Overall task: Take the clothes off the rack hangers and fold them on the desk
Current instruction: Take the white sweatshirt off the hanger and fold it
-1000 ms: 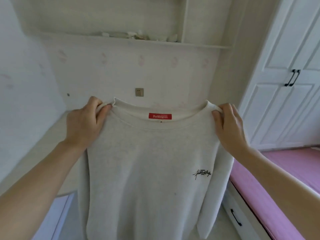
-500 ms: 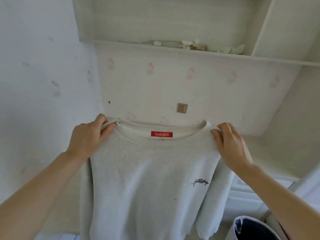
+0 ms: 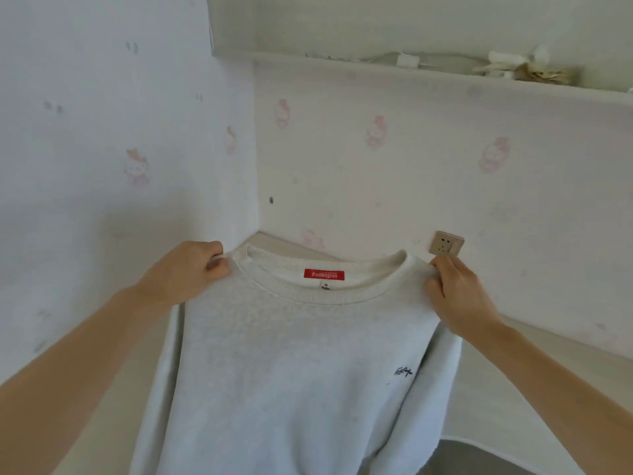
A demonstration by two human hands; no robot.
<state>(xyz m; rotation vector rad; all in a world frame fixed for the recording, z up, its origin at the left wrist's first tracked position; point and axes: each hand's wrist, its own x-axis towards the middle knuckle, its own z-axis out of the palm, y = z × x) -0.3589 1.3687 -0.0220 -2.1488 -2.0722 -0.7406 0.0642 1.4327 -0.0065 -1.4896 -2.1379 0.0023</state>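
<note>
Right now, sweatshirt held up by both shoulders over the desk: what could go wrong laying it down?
The sweatshirt hangs from the left hand and right hand only, sleeves dangling loose. A sleeve may bunch underneath as it lands on the desk. The hem, out of view below, may drape over the desk's front edge.

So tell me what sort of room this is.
Probably a child's bedroom, in a corner with a built-in desk. The wallpaper carries faint pink cartoon figures, a shelf runs above, and both hands hold up a pale sweatshirt over the desk.
</note>
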